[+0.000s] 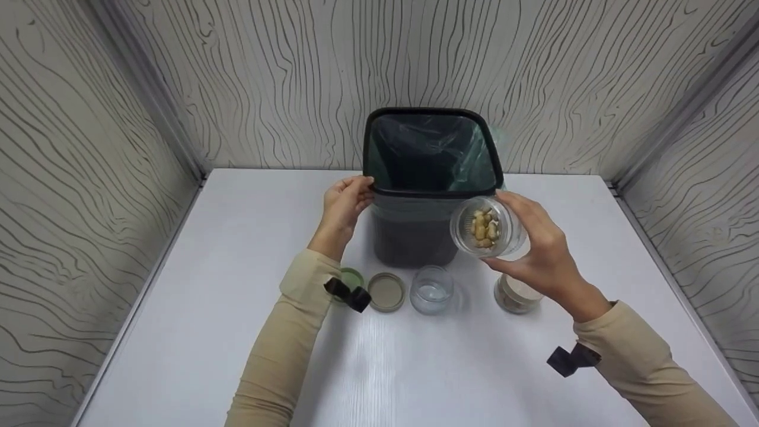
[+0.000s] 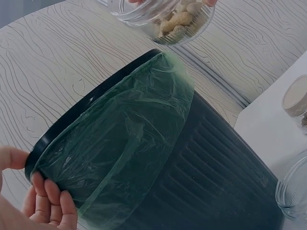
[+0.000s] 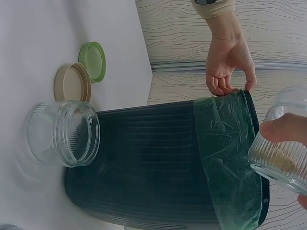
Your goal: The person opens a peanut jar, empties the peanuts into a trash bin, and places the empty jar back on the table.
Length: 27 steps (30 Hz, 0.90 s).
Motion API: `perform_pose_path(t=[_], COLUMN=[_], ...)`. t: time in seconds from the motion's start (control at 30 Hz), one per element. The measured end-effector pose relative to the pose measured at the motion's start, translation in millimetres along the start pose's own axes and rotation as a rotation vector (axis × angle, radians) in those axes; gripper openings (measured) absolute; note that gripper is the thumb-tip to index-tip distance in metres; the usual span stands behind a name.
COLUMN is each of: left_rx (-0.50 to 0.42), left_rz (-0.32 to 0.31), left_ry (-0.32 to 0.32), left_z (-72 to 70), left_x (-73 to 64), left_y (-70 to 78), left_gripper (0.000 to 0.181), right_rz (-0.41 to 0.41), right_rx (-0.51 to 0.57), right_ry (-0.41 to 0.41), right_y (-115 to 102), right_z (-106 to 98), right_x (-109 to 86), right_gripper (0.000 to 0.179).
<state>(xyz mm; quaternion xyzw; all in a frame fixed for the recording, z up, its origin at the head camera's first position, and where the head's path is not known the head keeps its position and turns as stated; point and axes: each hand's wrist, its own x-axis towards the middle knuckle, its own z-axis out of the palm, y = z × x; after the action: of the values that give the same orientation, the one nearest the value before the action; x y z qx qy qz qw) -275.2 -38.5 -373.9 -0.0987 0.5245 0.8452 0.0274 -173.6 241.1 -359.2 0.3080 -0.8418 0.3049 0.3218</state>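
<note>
In the head view my right hand point(image 1: 539, 243) grips a clear ribbed glass jar point(image 1: 459, 237) beside the front right corner of the bin. Peanuts in their shells point(image 1: 485, 228) lie inside the jar and show through its glass. My left hand point(image 1: 347, 204) pinches the front left corner of the bin's rim, thumb on one side and fingers on the other. The dark bin point(image 1: 409, 237) has a green plastic liner point(image 2: 139, 110) folded over its edge. In the right wrist view the held jar point(image 3: 283, 158) appears close to the rim.
In front of the bin stand an uncapped glass jar point(image 1: 431, 290), a beige lid point(image 1: 386, 292) and a green lid point(image 1: 352, 276), the last partly behind the left wrist camera. A jar with a pale lid point(image 1: 517, 293) stands to the right. Wood-patterned walls point(image 1: 284, 83) enclose the white table point(image 1: 225, 284).
</note>
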Motion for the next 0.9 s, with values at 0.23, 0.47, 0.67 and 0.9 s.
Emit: perform_pose_path(t=[0.23, 0.47, 0.67, 0.9], left_rx=[0.0, -0.013, -0.017, -0.017], left_rz=[-0.002, 0.015, 0.008, 0.005], left_ry=[0.002, -0.008, -0.007, 0.003], left_z=[0.5, -0.8, -0.4, -1.3], left_x=[-0.1, -0.3, -0.5, -0.9], left_y=[-0.4, -1.8, -1.7, -1.3], left_gripper=[0.006, 0.007, 0.007, 0.004], right_rz=[0.016, 0.095, 0.125, 0.155], right_rx=[-0.033, -0.052, -0.073, -0.108], right_ry=[-0.006, -0.016, 0.039, 0.021], right_y=[1.4, 3.0, 6.7, 10.0], right_z=[-4.5, -5.7, -10.1, -18.8], right_x=[7.9, 12.7, 17.5, 24.1], right_gripper=[0.095, 0.094, 0.093, 0.092])
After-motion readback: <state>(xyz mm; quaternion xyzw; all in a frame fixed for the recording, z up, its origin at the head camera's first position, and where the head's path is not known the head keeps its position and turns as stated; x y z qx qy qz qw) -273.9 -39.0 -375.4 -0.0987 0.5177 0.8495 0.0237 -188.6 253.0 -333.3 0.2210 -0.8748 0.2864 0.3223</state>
